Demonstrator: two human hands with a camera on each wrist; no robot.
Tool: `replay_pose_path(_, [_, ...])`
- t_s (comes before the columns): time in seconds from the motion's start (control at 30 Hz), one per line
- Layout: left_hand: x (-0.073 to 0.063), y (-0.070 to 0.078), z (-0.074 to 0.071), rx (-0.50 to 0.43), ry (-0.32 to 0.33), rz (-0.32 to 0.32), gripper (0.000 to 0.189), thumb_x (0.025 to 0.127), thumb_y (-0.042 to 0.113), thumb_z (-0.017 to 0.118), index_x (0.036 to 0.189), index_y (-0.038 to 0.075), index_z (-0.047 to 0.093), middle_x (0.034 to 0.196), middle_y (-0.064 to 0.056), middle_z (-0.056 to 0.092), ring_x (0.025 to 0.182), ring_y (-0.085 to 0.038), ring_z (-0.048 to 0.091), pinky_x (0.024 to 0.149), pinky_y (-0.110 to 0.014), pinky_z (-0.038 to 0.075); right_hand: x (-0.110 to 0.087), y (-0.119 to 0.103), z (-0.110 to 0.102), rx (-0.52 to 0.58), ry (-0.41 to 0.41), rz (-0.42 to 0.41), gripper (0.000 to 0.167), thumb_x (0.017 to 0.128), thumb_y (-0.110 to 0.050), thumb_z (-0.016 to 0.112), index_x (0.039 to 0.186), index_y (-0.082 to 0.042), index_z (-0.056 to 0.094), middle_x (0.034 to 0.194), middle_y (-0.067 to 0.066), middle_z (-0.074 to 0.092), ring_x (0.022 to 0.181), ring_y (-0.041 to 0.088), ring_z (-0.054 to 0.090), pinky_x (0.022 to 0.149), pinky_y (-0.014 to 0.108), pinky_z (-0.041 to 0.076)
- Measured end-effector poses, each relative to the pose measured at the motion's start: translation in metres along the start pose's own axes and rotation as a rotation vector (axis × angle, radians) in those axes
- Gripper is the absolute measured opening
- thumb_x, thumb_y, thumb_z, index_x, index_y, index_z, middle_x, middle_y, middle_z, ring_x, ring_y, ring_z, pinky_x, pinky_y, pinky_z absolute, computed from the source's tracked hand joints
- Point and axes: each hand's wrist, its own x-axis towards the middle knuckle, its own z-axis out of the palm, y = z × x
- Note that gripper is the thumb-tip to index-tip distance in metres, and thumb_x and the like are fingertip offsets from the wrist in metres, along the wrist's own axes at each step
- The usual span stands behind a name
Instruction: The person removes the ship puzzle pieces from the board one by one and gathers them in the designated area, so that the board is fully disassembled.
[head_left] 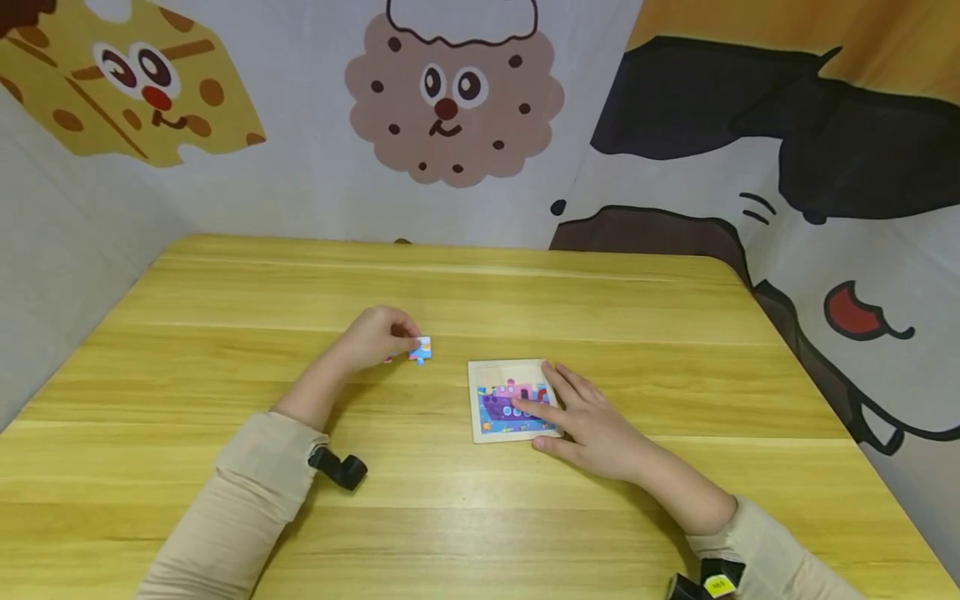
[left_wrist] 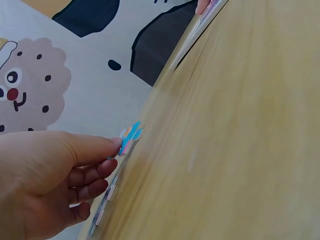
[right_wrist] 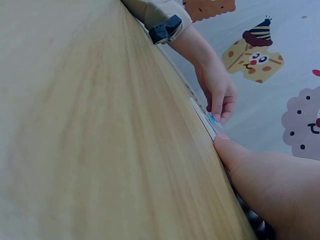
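Observation:
My left hand (head_left: 377,337) pinches a light-blue jigsaw piece (head_left: 422,350) between thumb and forefinger. In the left wrist view the blue jigsaw piece (left_wrist: 131,137) is held edge-on, with other pieces (left_wrist: 103,204) on the table below the curled fingers. To the right is a square wooden puzzle tray (head_left: 474,417), partly filled with a purple and pink ship picture; bare wood shows along its far side. My right hand (head_left: 600,425) rests spread over the tray's right side, forefinger on the ship and thumb at the near right corner. It covers part of the picture.
Both the tray and the pieces lie on a wood-grain table (head_left: 480,517). Behind the table's far edge stands a wall covering (head_left: 300,192) with cartoon food figures. Black wrist cameras (head_left: 339,468) are strapped over beige sleeves (head_left: 247,492).

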Motion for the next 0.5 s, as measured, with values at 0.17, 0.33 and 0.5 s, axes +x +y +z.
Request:
replay_pose_path(0.17, [0.0015,-0.004,0.0004,0.024,-0.012,0.03,0.006,0.09,0.004,0.066,0.092,-0.001,0.068,0.075,-0.006,0.061,0.058,-0.015,0.05,0.052,-0.026,0.046,-0.0006,-0.0008,-0.0002,0.005,0.002,-0.001,0.054,0.095,-0.058,0.042,0.147,-0.044,0.032,0.158,0.015,0.002,0.143,0.036,0.003,0.109,0.06,0.01])
replay_pose_path(0.33, [0.0046,-0.0065,0.0,0.047,-0.027,0.089,0.005,0.09,0.004,0.065,0.091,-0.001,0.068,0.075,-0.006,0.061,0.06,-0.016,0.051,0.053,-0.028,0.047,-0.001,-0.0009,-0.001,0.009,0.0,0.006,0.054,0.095,-0.058,0.043,0.147,-0.044,0.033,0.158,0.014,0.002,0.143,0.036,0.003,0.109,0.06,0.01])
replay_pose_path(0.5, [0.0053,-0.0075,-0.0012,0.046,-0.045,0.106,0.005,0.089,0.002,0.066,0.091,-0.002,0.068,0.079,-0.007,0.062,0.062,-0.016,0.053,0.054,-0.028,0.049,-0.0006,-0.0008,-0.0008,0.008,0.001,0.004,0.054,0.095,-0.059,0.042,0.146,-0.045,0.032,0.158,0.014,0.002,0.143,0.036,0.003,0.109,0.059,0.01])
